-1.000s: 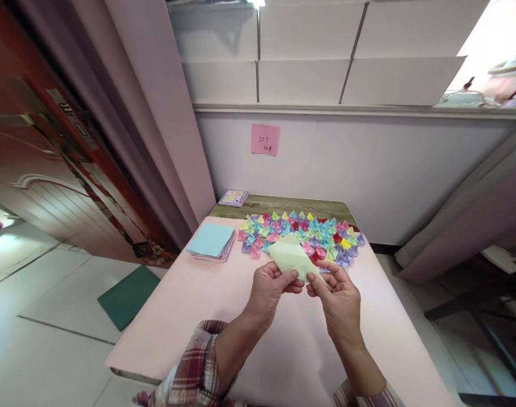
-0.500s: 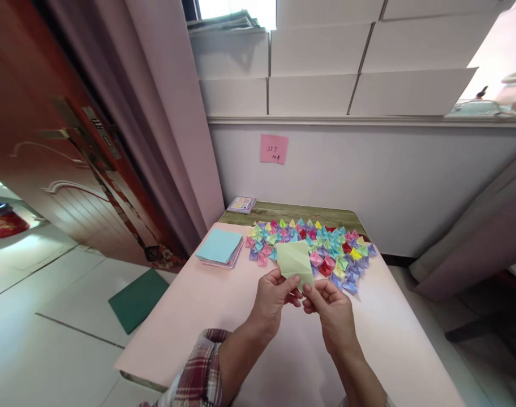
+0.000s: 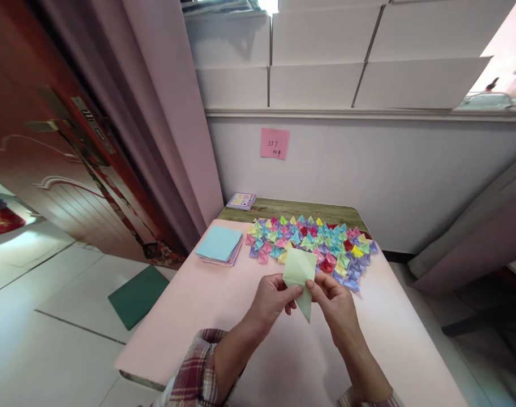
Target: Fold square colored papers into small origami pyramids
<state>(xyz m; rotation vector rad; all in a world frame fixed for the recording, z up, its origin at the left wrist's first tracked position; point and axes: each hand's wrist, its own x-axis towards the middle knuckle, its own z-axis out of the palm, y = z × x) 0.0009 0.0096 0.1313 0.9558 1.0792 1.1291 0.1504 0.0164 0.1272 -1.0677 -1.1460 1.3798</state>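
Observation:
A pale green sheet of origami paper (image 3: 300,267) is held up over the table between my two hands. Its upper part is flat and roughly square, while the lower part narrows to a downward point. My left hand (image 3: 275,297) pinches its left side, thumb on the front. My right hand (image 3: 328,294) grips the right side in the same way, its thumb close to the left one. The fingers behind the paper are partly hidden. Beyond the hands, many small folded paper pieces (image 3: 334,243) in mixed colours stand in rows.
A stack of square paper (image 3: 219,244), light blue on top, lies at the left of the pink-covered table (image 3: 177,316). Small printed packs (image 3: 241,201) sit at the back left corner. A pink note (image 3: 275,143) is stuck to the wall. A green board (image 3: 138,296) lies on the floor.
The paper has turned, and its lower part now shows as a point hanging below my thumbs. Both hands have shifted slightly, and the view has tilted a little downward.

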